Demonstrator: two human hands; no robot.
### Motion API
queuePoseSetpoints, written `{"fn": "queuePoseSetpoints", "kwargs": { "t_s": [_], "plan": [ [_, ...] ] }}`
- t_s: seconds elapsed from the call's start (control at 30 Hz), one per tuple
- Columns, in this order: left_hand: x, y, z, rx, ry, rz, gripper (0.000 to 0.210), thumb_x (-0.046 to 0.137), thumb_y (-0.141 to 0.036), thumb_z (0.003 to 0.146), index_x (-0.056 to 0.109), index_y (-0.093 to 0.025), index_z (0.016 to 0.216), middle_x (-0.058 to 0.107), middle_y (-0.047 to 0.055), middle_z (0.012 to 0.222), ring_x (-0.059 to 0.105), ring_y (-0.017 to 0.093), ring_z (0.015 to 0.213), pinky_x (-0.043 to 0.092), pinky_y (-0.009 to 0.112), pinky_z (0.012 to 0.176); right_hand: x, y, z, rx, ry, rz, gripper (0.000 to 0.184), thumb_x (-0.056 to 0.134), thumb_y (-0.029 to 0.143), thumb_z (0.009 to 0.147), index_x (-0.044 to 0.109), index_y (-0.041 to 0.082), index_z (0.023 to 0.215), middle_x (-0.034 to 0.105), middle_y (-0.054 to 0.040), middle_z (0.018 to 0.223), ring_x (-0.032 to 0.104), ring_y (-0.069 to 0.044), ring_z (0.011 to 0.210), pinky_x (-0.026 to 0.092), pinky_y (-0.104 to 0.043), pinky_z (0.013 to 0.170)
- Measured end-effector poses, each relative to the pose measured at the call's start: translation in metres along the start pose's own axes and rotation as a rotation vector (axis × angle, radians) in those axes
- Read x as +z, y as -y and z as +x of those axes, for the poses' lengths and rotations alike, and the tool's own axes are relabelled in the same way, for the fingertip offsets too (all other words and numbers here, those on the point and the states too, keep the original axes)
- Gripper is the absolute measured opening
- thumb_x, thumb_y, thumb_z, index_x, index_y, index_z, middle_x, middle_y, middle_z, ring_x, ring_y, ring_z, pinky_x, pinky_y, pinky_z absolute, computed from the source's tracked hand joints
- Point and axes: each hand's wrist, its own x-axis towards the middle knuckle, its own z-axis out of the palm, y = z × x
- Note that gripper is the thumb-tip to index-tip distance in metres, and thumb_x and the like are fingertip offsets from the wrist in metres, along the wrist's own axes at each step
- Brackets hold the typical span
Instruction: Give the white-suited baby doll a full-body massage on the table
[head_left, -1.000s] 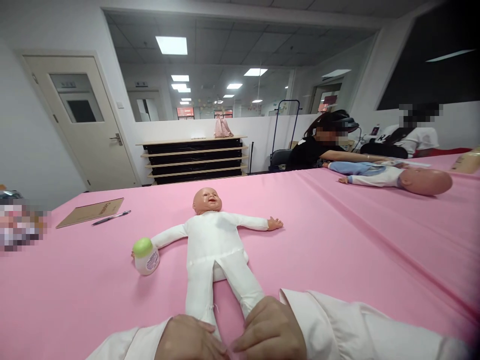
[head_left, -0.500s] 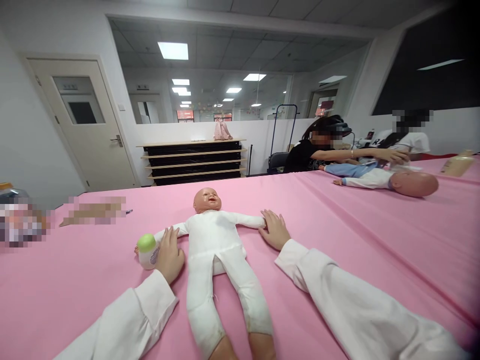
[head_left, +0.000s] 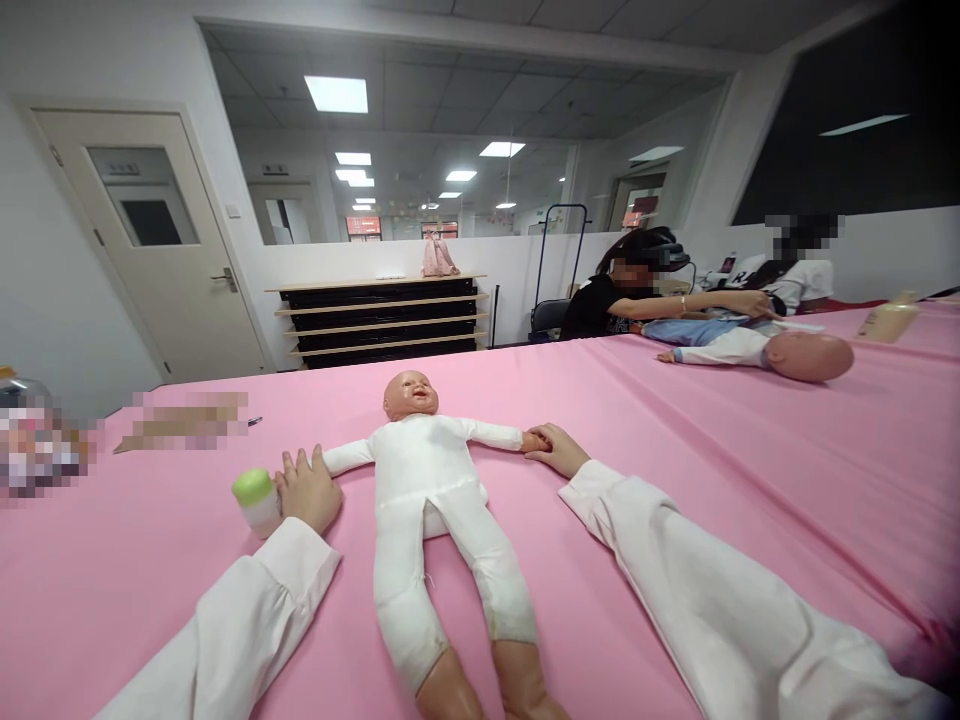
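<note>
A baby doll (head_left: 427, 465) with a white cloth body lies on its back, face up, arms stretched out sideways. My left hand (head_left: 309, 492) lies palm down with its fingers spread over the end of the doll's arm and hides the doll's hand there. Beside its outer edge stands a small whitish bottle with a green cap (head_left: 255, 500), leaning a little and apparently touching the hand. On the other side, my right hand (head_left: 559, 452) has its fingers closed over the doll's other hand (head_left: 534, 441).
A pink cloth (head_left: 645, 480) covers the table. At the far right, a person (head_left: 630, 295) reaches over another doll (head_left: 806, 357) in blue and white, near a beige bottle (head_left: 889, 318). A pen (head_left: 255, 421) and a clear jar (head_left: 34, 430) are at left.
My left hand has slid outward to the left, and the green-capped bottle has shifted left with it. My right hand has moved from the doll's wrist onto its hand. The view has shifted slightly.
</note>
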Motion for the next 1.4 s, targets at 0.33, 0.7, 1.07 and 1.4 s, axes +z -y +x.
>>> {"fn": "queuePoseSetpoints", "kwargs": {
  "t_s": [0.33, 0.7, 1.07, 1.4],
  "plan": [
    [-0.035, -0.002, -0.012, 0.082, 0.185, 0.009, 0.049, 0.033, -0.040, 0.087, 0.042, -0.021, 0.130, 0.053, 0.016, 0.109, 0.055, 0.032, 0.096, 0.039, 0.046, 0.082, -0.015, 0.024, -0.010, 0.132, -0.017, 0.637, 0.042, 0.072, 0.029, 0.050, 0.054, 0.016, 0.086, 0.058, -0.0018, 0.081, 0.056, -0.017, 0.078, 0.048, -0.031, 0.069],
    [-0.102, -0.018, 0.007, 0.165, 0.289, -0.322, 0.045, 0.050, -0.031, 0.075, 0.048, -0.018, 0.118, 0.052, 0.010, 0.110, 0.059, 0.021, 0.090, 0.044, 0.028, 0.072, -0.020, 0.088, 0.013, -0.023, -0.293, 0.964, 0.083, 0.074, 0.037, 0.057, 0.032, 0.022, 0.126, 0.057, -0.0091, 0.114, 0.057, -0.021, 0.104, 0.046, -0.039, 0.092],
    [-0.012, -0.072, 0.078, -0.255, -0.006, -0.671, 0.053, 0.033, -0.040, 0.086, 0.034, -0.008, 0.129, 0.061, 0.019, 0.104, 0.061, 0.026, 0.092, 0.045, 0.034, 0.071, 0.062, 0.102, 0.107, 0.335, -0.463, 0.764, 0.054, 0.040, 0.048, 0.082, 0.034, 0.015, 0.125, 0.054, -0.0155, 0.118, 0.055, -0.022, 0.108, 0.043, -0.037, 0.093],
    [0.035, -0.070, 0.073, -0.114, 0.145, -0.742, 0.052, 0.028, -0.044, 0.088, 0.040, -0.018, 0.131, 0.048, 0.011, 0.129, 0.051, 0.026, 0.114, 0.042, 0.038, 0.088, 0.080, 0.074, 0.099, 0.219, -0.287, 0.478, 0.055, 0.041, 0.034, 0.082, 0.033, 0.013, 0.133, 0.051, -0.0149, 0.124, 0.053, -0.025, 0.110, 0.041, -0.042, 0.095]
  ]
}}
